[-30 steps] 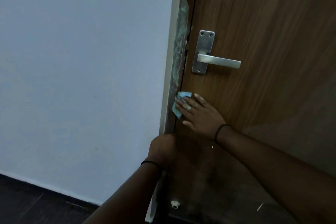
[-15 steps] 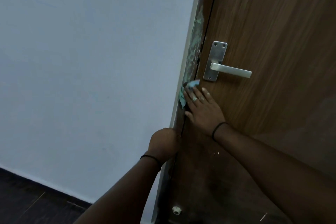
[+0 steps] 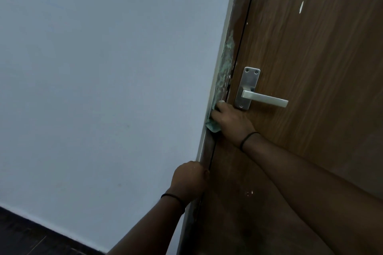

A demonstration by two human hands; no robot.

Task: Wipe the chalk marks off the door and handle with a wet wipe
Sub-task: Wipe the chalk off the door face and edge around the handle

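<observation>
1. Head view: brown wooden door (image 3: pixel 310 58), shut or nearly so against its frame (image 3: pixel 222 80); grey wall (image 3: pixel 103 68) to the left.
2. Right hand (image 3: pixel 230 119) presses a pale green wet wipe (image 3: pixel 211 126) onto the frame edge, just below and left of the metal handle (image 3: pixel 265 99). Fingers curl over the wipe; the tips are hidden.
3. Greenish chalk smears (image 3: pixel 224 64) run up the frame above the wipe; a white mark (image 3: pixel 301 7) sits higher on the door.
4. Left hand (image 3: pixel 189 180) rests at the frame edge lower down, fingers curled, apparently around the edge; grip unclear.
5. Dark floor (image 3: pixel 24 234) bottom left.
</observation>
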